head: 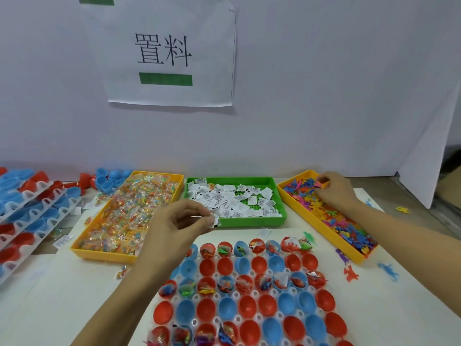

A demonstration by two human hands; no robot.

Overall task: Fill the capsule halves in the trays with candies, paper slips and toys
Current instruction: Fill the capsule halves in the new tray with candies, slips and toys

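Both hands gathering fillings above the capsule tray.
Left hand [182,218] pinches paper slips [214,217] at frame centre; right hand [335,189], fingers curled, grips small toys [323,181] in the yellow bin [294,196], upper right. Capsule halves [249,295] fill the lower centre on the desk [74,295].

table [45,290] | three bins, capsule tray [252,294], stray toys [350,273] (scattered right)

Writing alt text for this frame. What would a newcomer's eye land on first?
Probably the white capsule tray at front centre, its red and blue capsule halves alternating between filled and empty rows. Behind it stand three bins: candies left, paper slips in the green middle one, toys right. The left hand pinches slips, while the right hand digs into the toys.
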